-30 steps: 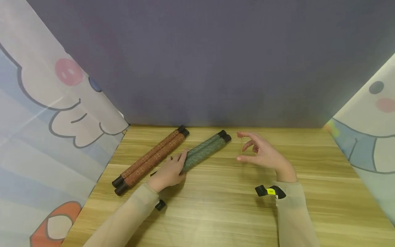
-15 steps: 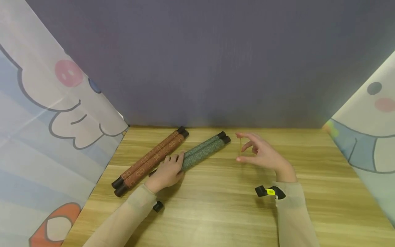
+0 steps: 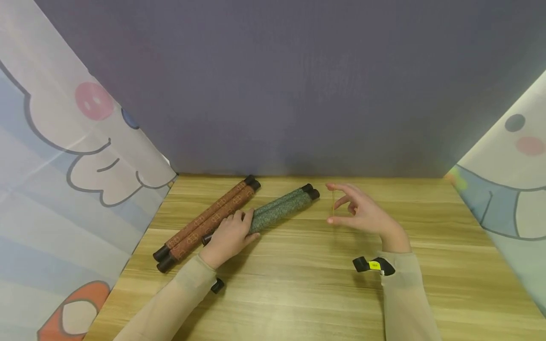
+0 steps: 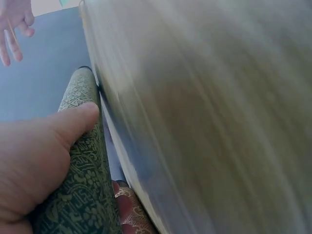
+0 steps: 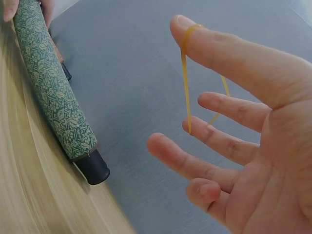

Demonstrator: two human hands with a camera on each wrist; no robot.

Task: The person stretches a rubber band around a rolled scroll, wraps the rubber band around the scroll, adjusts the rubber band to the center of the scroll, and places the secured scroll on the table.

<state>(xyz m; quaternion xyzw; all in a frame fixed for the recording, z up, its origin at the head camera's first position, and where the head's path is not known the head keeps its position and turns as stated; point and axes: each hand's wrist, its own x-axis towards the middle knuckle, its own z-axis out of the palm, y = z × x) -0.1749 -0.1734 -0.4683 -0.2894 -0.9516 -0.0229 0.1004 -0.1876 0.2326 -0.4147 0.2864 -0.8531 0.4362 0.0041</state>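
Two green patterned scroll rolls (image 3: 281, 210) with black end knobs lie side by side, slanting across the table. My left hand (image 3: 227, 240) grips the pair near its lower left end. In the left wrist view its thumb (image 4: 78, 122) presses along the green cloth, while the other fingers are mostly hidden behind the roll. Off to the right of the scrolls, my right hand (image 3: 362, 213) is raised with its fingers spread. A thin yellow rubber band (image 5: 185, 83) is stretched between its thumb and one finger, making an open loop. The scrolls' upper black knob (image 5: 92, 168) is near this hand.
Two reddish-brown scroll rolls (image 3: 206, 225) with black knobs lie left of the green ones, close beside my left hand. A grey panel (image 3: 315, 94) stands along the back of the wooden table (image 3: 294, 289). Cartoon-printed cloth (image 3: 51, 180) hangs at both sides.
My left hand has shifted slightly left along the green scrolls, its thumb now reaching further out. The scrolls' upper end has dipped slightly toward me. My right hand keeps the rubber band stretched in place.
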